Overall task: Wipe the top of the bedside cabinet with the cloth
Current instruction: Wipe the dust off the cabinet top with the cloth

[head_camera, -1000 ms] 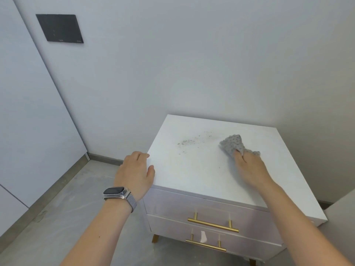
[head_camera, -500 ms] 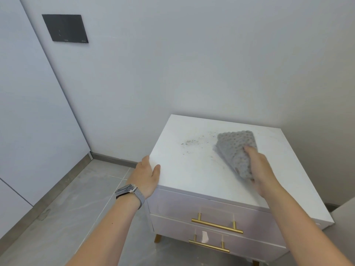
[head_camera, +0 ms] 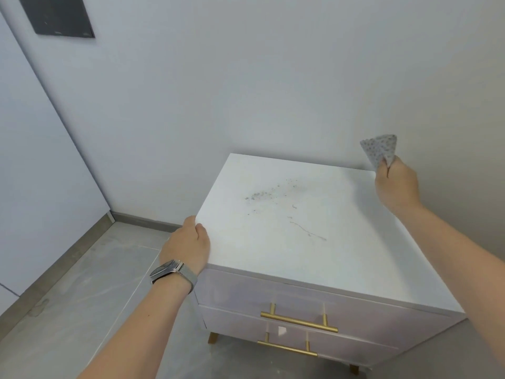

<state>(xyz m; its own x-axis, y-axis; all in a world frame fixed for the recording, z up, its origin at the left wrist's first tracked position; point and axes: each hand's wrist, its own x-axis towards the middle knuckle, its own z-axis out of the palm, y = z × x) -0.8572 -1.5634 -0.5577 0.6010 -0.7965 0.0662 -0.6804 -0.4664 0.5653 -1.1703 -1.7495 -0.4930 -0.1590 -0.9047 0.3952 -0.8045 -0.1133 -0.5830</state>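
Note:
The white bedside cabinet [head_camera: 341, 255] stands against the wall, with grey specks and a thin dark streak [head_camera: 276, 195] on its top. My right hand [head_camera: 395, 184] is raised above the cabinet's back right corner and pinches a grey speckled cloth [head_camera: 379, 151], which sticks up clear of the surface. My left hand [head_camera: 188, 246], with a watch on the wrist, grips the front left corner of the cabinet top.
The cabinet has two drawers with gold bar handles [head_camera: 299, 321] and gold legs. White walls run behind and to the left, with a dark panel [head_camera: 57, 16] high on the wall. Grey tiled floor [head_camera: 82, 296] lies to the left of the cabinet.
My right hand has lifted the cloth off the cabinet top and moved it up to the back right. My left hand has shifted along the left edge to the front corner.

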